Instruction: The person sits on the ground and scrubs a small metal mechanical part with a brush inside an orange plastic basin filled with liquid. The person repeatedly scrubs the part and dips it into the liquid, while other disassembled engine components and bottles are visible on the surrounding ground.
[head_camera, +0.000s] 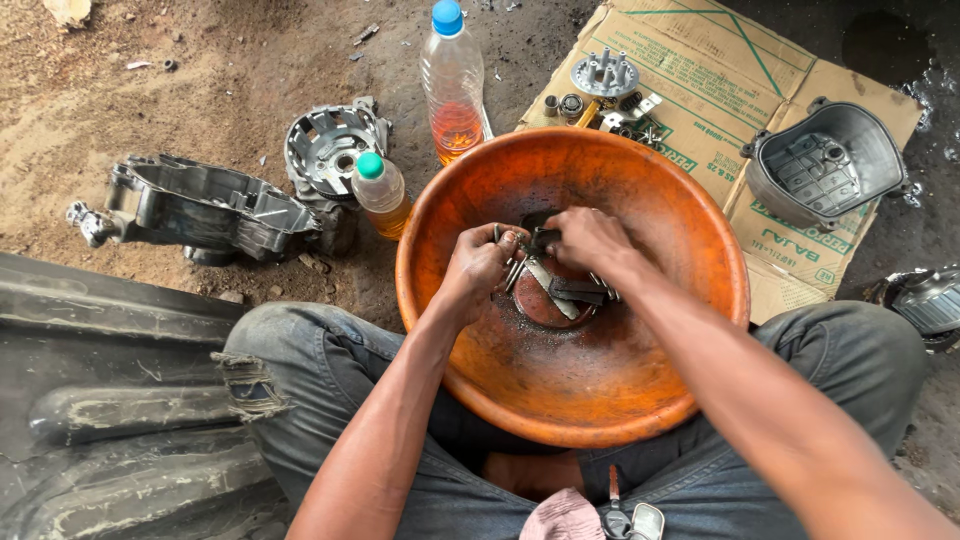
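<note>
Both hands, left hand (478, 262) and right hand (590, 240), grip small metal parts (560, 290) low inside the orange basin (500, 400), likely containing drips.

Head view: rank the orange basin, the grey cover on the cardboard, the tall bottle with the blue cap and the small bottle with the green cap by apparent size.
1. Orange basin, by far the largest.
2. Grey cover.
3. Tall bottle with the blue cap.
4. Small bottle with the green cap.
The cover and the tall bottle are close, so that pair is unsure.

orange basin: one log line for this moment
left hand grips small metal parts | right hand on parts | both inside orange basin | two oil bottles behind
</note>
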